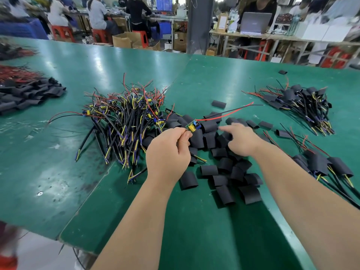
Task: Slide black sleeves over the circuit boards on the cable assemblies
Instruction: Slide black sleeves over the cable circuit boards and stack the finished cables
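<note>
One small green circuit board (193, 125) — yellow and blue parts, red and black leads trailing toward two o'clock — sits pinched in the left hand (169, 152); the right hand (241, 139), fingers spread, reaches over the black sleeves (226, 172).

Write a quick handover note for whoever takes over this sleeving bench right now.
Left hand: pinching a bare circuit board on its cable, red lead pointing right.
Right hand: open, reaching into the loose black sleeves, holding none.
Unsleeved assemblies: big pile to the left.
Done: sleeved pieces in piles far right and near right.
Left: sleeve the held board, then work through the pile.
</note>
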Demonstrator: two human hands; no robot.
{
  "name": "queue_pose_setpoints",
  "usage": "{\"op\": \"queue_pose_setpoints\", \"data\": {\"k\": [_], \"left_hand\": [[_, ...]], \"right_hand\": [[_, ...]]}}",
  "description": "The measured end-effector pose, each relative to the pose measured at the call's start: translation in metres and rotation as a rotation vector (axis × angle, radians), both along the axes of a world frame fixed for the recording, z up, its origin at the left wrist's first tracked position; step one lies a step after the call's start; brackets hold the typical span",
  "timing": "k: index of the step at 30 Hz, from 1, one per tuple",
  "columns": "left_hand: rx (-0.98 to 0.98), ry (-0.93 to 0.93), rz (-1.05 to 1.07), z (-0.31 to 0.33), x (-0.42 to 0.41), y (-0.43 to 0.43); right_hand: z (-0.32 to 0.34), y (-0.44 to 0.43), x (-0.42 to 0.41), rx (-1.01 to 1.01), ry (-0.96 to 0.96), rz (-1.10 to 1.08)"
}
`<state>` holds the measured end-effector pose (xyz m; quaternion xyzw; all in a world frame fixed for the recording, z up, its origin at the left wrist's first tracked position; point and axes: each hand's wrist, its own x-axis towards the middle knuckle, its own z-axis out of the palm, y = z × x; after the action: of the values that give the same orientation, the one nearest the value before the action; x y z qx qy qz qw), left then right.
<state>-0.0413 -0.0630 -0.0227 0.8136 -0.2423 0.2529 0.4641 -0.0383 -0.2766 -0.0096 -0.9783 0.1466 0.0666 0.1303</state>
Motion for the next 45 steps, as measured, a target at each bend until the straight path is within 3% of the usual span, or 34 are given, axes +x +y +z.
{"op": "queue_pose_setpoints", "data": {"k": [5,8,12,19,24,30,35,37,40,43,45], "left_hand": [[-0.007,-0.008,-0.002,0.000,0.002,-0.001],[-0.007,-0.011,-0.011,-0.001,0.001,-0.001],[0.005,-0.021,-0.015,-0.002,0.001,0.000],[0.005,-0.023,-0.019,-0.001,0.001,-0.002],[-0.001,-0.025,-0.019,-0.001,0.001,-0.001],[-0.001,-0.027,-0.021,-0.003,0.002,-0.001],[0.008,-0.018,-0.020,-0.002,0.002,-0.001],[0.004,-0.016,-0.011,-0.002,0.002,0.000],[0.003,-0.006,0.008,-0.001,0.002,0.000],[0.007,0.008,0.012,0.000,0.002,0.000],[0.001,0.013,0.009,0.000,0.002,0.001]], "right_hand": [[0.010,0.011,-0.003,-0.025,-0.068,0.141],[0.013,0.019,-0.002,-0.081,-0.001,0.154],[0.014,0.027,-0.003,-0.271,-0.028,0.200],[0.018,0.024,-0.009,-0.067,0.088,0.274],[0.015,0.019,-0.021,-0.028,0.030,0.244],[0.016,0.020,-0.028,-0.050,0.098,0.277],[0.017,0.024,-0.029,-0.137,0.024,0.287],[0.015,0.018,-0.034,-0.133,-0.093,0.282],[0.017,0.005,-0.047,0.174,-0.459,0.121],[0.017,-0.004,-0.064,0.740,-0.795,-0.113],[0.015,-0.006,-0.075,1.017,-0.890,-0.213]]}}
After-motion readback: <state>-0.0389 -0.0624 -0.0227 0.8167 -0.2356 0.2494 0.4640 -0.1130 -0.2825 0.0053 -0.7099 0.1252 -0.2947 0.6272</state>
